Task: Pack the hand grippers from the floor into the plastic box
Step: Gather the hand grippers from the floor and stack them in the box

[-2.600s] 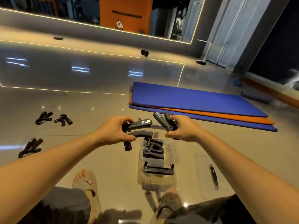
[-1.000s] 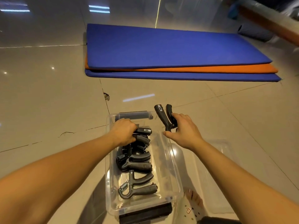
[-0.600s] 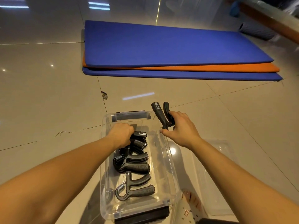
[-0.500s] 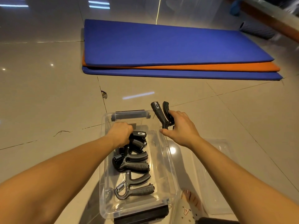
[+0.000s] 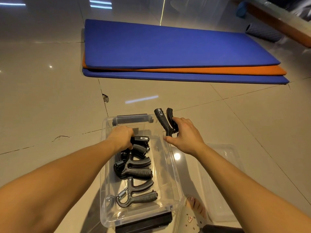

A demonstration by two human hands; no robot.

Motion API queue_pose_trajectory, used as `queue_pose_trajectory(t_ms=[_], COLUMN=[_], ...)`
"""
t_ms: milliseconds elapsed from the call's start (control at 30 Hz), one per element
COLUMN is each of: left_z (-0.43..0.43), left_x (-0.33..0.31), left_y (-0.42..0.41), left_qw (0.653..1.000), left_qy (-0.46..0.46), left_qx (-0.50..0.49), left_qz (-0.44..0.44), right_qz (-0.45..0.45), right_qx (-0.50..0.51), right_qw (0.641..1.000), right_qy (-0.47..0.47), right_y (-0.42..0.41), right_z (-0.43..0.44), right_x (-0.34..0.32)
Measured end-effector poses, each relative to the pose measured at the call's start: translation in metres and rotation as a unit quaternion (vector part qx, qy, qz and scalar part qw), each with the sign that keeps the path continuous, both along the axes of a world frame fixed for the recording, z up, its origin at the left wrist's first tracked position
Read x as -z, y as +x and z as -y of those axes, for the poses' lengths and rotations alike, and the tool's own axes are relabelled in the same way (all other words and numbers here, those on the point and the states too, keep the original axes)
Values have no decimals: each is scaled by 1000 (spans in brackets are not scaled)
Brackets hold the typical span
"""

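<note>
While 2 grippers (image 5: 134,171) lie packed in plastic box (image 5: 171,174), 3rd gripper (image 5: 141,140) is held inside by curled L hand (image 5: 121,137) | 4th gripper (image 5: 163,122) is gripped above box's R rim by R hand (image 5: 185,137), unpacked | no more seen on visible floor.

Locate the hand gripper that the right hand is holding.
In the head view, the hand gripper is held handles-up in the right hand, at the far right corner of the plastic box, not yet inside it.
</note>
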State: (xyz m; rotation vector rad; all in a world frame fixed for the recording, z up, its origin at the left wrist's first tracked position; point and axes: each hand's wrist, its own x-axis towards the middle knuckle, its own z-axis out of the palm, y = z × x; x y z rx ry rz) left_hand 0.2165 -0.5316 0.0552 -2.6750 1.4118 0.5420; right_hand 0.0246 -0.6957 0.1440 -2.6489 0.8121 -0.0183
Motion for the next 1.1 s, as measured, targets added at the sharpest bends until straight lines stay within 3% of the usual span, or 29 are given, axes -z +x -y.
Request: queue_pose_trajectory(t_ms=[367,533,667,833,1100], left_z=[-1,-6,-22,-43,-83], left_x=[-5,-49,-100,-120,-109], left_y=[-3,-2,-1,-16,-28], left_qw=[999,988,955,957,939], left_qy=[-34,-146,-284,-255,-316], left_qx=[-21,-36,-55,127,85], left_qz=[-27,-38,-59,46,106], right_qz=[-5,4,-7,2,37], right_qx=[-13,-28,-49,-47,-99], right_qw=[1000,999,999,996,984], right_qy=[-11,-18,-12,73,147], right_y=[5,9,13,19,22], right_z=[-4,-14,-29,-57,-86], right_x=[-10,-27,-38,-52,-68])
